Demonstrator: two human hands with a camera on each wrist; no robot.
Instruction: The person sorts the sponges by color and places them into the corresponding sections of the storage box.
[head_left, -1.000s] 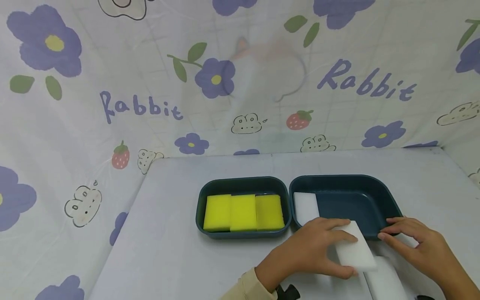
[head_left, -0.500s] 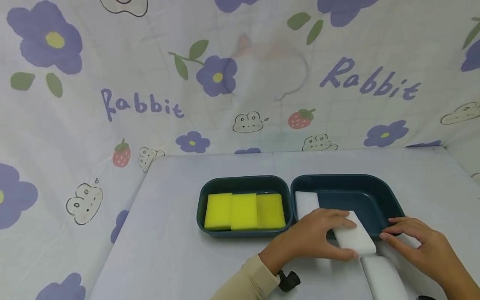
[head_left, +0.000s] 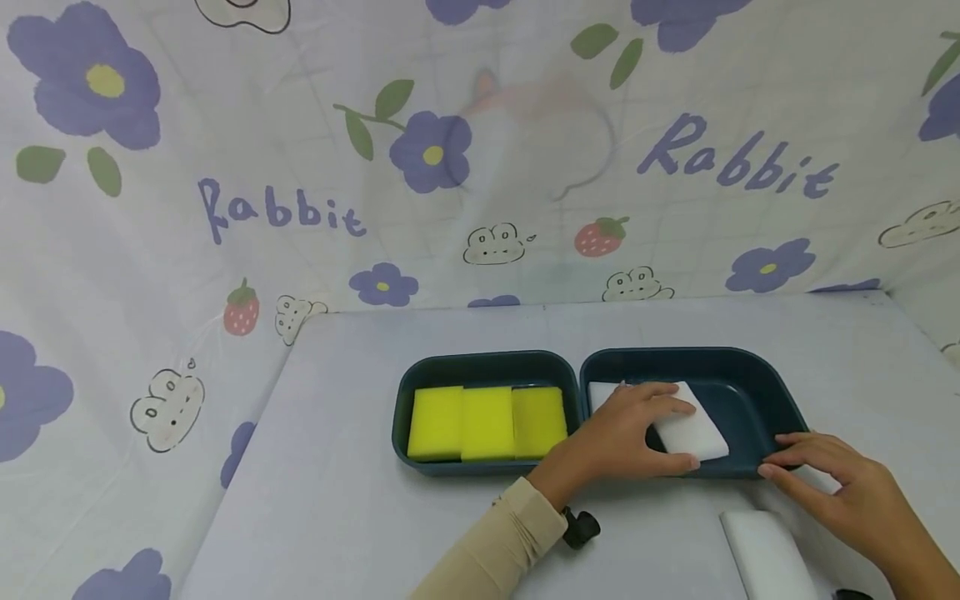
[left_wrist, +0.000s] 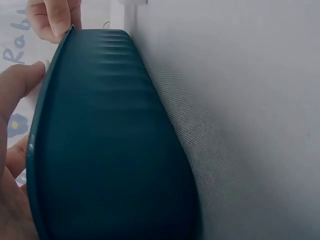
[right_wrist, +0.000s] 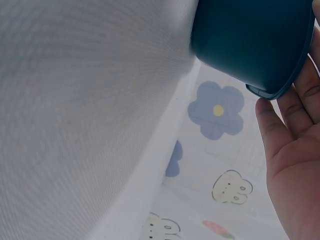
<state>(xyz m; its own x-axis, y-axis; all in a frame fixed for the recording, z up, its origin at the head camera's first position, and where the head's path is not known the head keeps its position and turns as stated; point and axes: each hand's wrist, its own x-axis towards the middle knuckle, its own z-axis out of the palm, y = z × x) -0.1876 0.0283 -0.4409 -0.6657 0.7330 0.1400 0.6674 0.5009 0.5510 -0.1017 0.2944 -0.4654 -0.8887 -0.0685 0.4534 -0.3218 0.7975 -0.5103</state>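
My left hand grips a white sponge block between thumb and fingers, slightly tilted, inside the right-hand dark teal bin. Another white sponge lies at that bin's left end, partly hidden by the hand. With thumb and fingertips, my right hand pinches the rim at the near right corner. From the left wrist, the bin's outer wall fills the middle, hiding the held sponge. The right wrist view has the right hand's fingers against the bin's corner.
Beside it on the left stands a second teal bin holding yellow sponges in a row. One more white block lies on the white table near the front. A patterned curtain rises behind the table.
My left hand has carried the white sponge forward and left, from above the bin's near rim into the bin. The right hand stays on the rim.
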